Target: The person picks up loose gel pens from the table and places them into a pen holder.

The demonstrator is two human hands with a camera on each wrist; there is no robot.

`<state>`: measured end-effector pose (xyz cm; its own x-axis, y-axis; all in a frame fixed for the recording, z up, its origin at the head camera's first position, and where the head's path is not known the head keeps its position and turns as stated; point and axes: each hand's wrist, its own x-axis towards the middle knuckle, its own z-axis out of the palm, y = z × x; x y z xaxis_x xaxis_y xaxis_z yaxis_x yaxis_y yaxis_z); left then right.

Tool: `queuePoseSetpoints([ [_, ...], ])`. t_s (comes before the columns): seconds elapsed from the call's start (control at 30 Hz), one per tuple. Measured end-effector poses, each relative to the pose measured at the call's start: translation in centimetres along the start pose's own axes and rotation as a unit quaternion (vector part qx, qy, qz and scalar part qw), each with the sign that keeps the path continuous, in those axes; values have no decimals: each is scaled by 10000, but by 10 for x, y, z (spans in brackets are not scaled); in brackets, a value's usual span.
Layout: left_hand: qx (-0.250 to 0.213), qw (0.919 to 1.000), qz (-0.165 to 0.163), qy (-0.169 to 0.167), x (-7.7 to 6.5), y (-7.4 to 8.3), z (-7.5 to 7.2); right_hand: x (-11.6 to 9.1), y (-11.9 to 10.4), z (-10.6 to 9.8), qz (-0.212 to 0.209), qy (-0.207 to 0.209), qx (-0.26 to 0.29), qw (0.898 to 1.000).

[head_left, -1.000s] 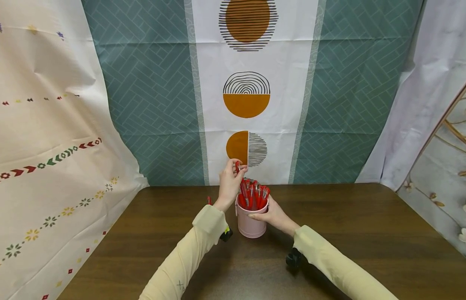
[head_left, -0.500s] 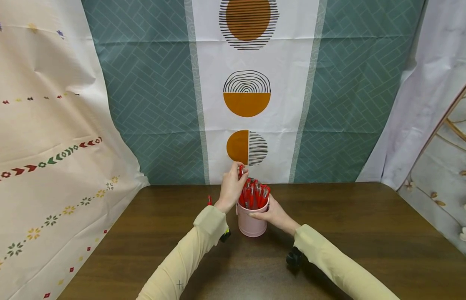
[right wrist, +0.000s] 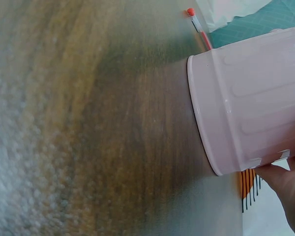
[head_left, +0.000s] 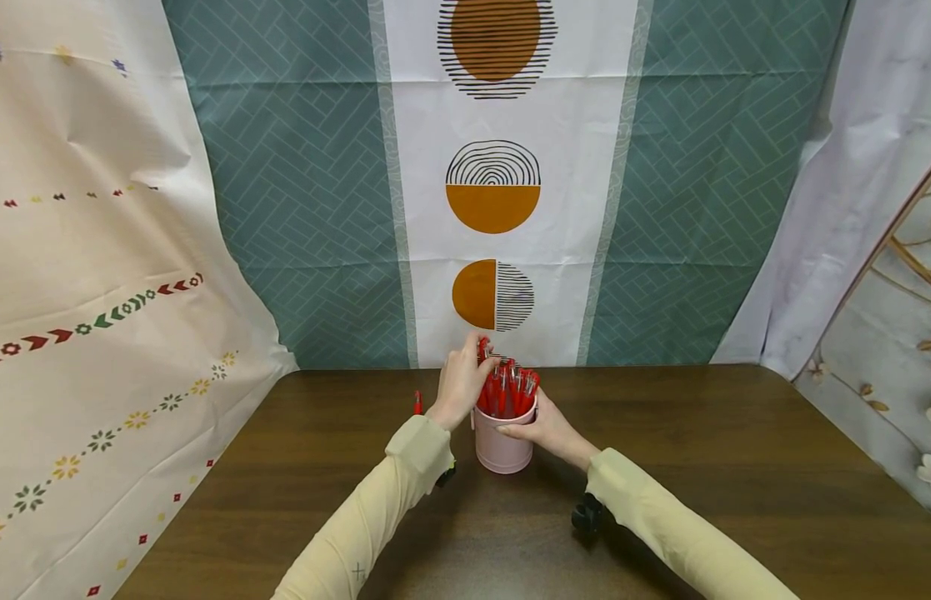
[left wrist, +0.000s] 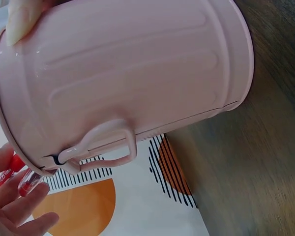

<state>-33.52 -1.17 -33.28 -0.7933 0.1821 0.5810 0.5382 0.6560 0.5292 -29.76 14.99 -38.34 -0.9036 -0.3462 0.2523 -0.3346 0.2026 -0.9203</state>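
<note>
A pink metal bucket with a side handle stands upright on the table, packed with red pens. At its rim, my left hand pinches the top of a red pen between thumb and fingers; its lower end is hidden among the others. The left wrist view has these fingers beside the rim, next to the red and clear pen parts. My right hand grips the bucket's right side, its thumb across the front near the rim.
A single red pen lies on the brown table left of the bucket; the right wrist view also has a pen beyond it. Patterned cloth hangs behind the table, with a cream cloth along the left.
My left hand has moved down and slightly right, lowering its pen into the bucket among the others. The right hand and the bucket have stayed in place.
</note>
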Motion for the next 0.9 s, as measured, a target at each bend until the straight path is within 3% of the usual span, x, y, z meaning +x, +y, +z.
queuePoseSetpoints([
  [0.53, 63, 9991, -192, -360, -6, -6, -2, 1, 1, 1, -37, -17, 127, 9999],
  [0.9, 16, 9991, -155, -400, -7, -8, -2, 0, -1, 2, -2, 17, 110, 9999],
])
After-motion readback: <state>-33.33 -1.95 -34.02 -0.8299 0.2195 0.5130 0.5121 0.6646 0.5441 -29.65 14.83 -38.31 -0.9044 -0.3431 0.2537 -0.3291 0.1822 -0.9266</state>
